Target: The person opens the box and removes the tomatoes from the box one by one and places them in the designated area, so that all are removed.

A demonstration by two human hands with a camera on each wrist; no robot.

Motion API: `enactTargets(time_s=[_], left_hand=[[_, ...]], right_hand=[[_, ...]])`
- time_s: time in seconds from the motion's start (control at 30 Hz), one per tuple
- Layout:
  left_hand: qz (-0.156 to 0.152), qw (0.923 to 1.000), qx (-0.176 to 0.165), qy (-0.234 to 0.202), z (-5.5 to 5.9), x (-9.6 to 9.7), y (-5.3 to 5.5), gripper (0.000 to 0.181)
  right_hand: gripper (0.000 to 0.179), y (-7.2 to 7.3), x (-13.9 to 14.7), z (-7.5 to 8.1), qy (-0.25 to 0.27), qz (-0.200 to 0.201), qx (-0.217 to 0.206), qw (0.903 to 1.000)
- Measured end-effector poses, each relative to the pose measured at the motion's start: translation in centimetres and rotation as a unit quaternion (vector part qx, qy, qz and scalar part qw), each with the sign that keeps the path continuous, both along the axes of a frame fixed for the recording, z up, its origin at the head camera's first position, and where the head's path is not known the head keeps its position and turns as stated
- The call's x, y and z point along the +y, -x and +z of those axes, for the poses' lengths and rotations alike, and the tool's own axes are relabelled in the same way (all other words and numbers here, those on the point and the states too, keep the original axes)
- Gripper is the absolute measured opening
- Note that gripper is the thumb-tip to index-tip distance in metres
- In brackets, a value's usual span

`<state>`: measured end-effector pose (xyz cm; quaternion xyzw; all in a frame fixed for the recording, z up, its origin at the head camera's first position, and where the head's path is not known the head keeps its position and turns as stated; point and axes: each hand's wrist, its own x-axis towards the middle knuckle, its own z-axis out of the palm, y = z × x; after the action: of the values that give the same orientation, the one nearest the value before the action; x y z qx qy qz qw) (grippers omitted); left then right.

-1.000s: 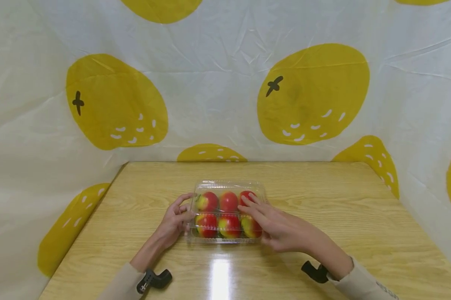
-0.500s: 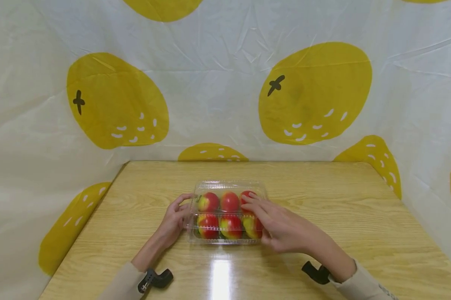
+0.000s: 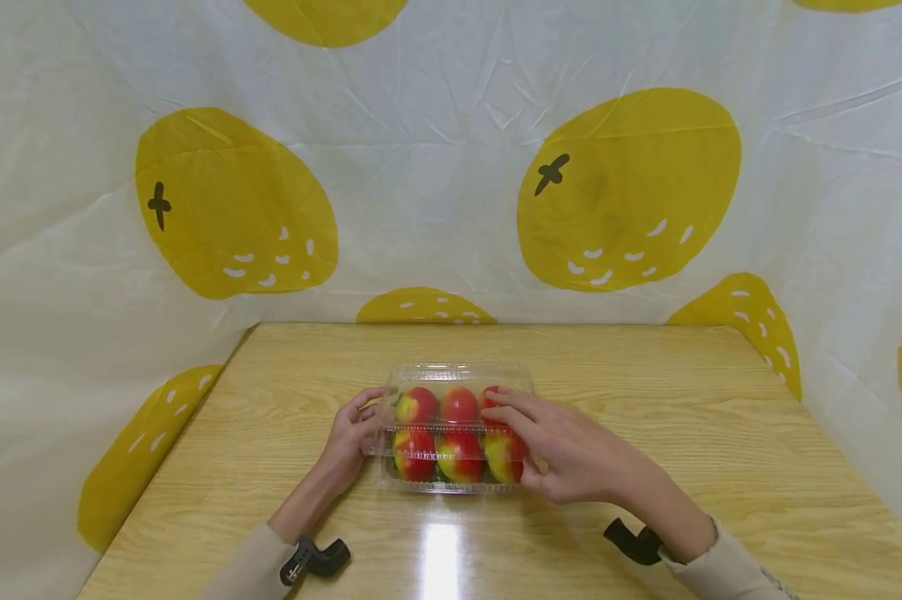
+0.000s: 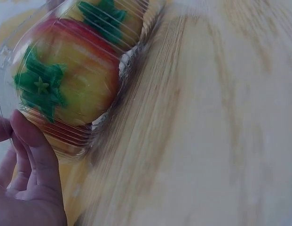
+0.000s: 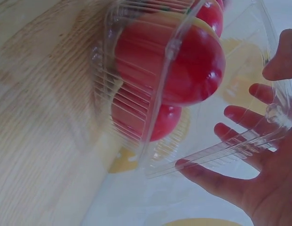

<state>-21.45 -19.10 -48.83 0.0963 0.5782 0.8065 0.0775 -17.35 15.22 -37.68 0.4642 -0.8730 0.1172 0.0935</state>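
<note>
A clear plastic clamshell container [image 3: 462,371] stands on the table, holding several red and yellow fruits [image 3: 460,454] like toy tomatoes. Their green star-shaped tops show in the left wrist view. My left hand [image 3: 349,437] pinches the container's left edge between thumb and fingers. Over the right side lies my right hand [image 3: 563,450], fingers across the top and thumb at the near right. In the right wrist view the lid [image 5: 240,141] stands at an angle to the base, with the right hand's thumb and fingers on either side of its edge.
The wooden table [image 3: 691,392] extends around the container. Behind it hangs a white cloth [image 3: 428,192] printed with yellow fruit shapes. Black wrist mounts [image 3: 323,558] sit at both sleeves.
The container's clear near edge has shifted slightly toward me. My right fingers have drawn back a little over the top and sit closer together. The left hand keeps its hold.
</note>
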Motion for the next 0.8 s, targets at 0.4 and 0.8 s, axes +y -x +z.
enactTargets(time_s=[0.4,0.8], left_hand=[[-0.005,0.9998,0.017,0.013,0.0,-0.1,-0.2,0.05],[-0.02,0.9993,0.032,0.001,-0.7,-0.2,0.0,0.051]], right_hand=[[0.072,0.2,0.0,0.7,0.012,-0.001,0.008,0.9999],[0.068,0.2,0.0,1.6,0.014,-0.023,-0.016,0.9995]])
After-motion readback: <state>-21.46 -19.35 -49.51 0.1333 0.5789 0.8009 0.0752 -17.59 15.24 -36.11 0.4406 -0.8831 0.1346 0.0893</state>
